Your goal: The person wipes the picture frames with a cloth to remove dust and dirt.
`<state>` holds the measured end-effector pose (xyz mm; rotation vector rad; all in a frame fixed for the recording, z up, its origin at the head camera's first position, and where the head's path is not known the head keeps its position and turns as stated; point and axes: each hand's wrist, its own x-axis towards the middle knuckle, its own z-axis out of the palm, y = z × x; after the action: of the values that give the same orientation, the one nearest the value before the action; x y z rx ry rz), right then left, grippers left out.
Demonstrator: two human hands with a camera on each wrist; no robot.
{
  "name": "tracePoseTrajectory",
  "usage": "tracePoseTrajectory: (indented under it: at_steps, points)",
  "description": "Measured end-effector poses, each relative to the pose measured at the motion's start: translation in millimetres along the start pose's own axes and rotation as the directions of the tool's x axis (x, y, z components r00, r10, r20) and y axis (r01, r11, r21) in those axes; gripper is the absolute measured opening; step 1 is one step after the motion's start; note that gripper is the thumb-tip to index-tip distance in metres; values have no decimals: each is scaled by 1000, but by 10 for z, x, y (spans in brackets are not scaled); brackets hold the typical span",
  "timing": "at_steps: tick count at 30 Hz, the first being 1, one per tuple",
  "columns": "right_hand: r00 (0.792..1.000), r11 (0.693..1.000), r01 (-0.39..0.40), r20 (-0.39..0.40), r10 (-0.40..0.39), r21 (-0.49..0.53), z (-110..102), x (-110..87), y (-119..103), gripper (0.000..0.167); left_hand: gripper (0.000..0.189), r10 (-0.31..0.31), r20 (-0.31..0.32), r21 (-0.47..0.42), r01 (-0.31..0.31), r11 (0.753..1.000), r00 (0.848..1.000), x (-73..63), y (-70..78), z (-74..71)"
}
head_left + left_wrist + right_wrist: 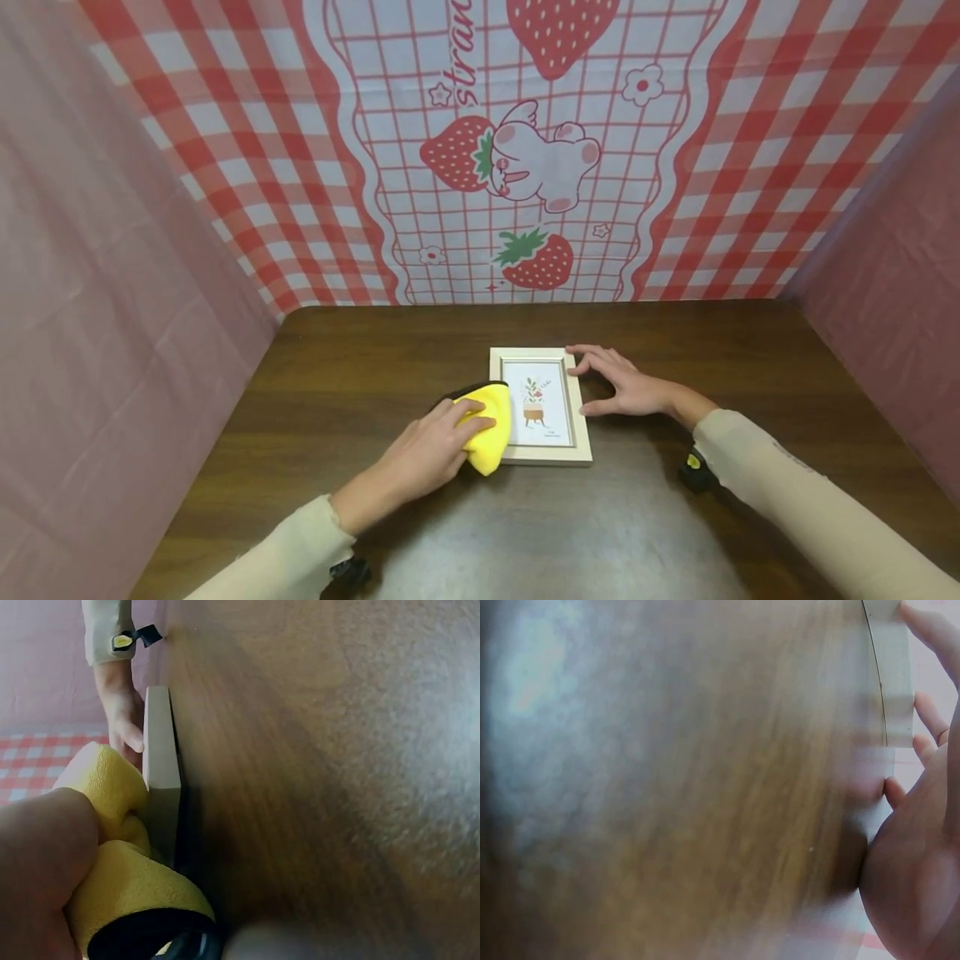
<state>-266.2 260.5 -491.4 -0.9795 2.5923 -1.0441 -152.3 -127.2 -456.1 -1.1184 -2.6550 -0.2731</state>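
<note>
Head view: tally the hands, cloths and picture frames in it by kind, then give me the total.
Hands: 2, the left hand and the right hand
Cloths: 1, the yellow cloth
Picture frames: 1, the pale picture frame
Total: 4

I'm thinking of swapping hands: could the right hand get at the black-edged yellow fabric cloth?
Probably yes. Across the cream rectangular picture frame, nothing stands between the right hand and the cloth, though the left hand covers part of it.
</note>
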Motion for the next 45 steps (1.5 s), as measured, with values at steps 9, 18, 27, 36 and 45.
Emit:
tracePoseTrajectory:
  at_steps: [9, 18, 27, 36, 45]
  points:
    - [999, 1000, -28, 18, 28, -4, 11, 9, -19, 47, 51, 49, 10, 58, -50, 997, 999, -14, 40, 57]
    - [999, 999, -46, 21, 46, -5, -10, 9, -36, 47, 52, 87, -17, 90, -85, 992, 996, -15, 44, 89]
    - [997, 997, -69, 36, 70, -14, -25, 15, -37, 45, 46, 138, -40, 167, -129, 977, 990, 36, 106, 111]
    - [998, 998, -61, 29, 62, -22, -18, -6, -7, 45, 41, 181, -56, 283, -158, 946, 982, 155, 231, 152]
    - [997, 998, -62, 33, 63, -17, -27, 10, -34, 45, 29, 226, -13, 343, -208, 916, 974, 375, 440, 208]
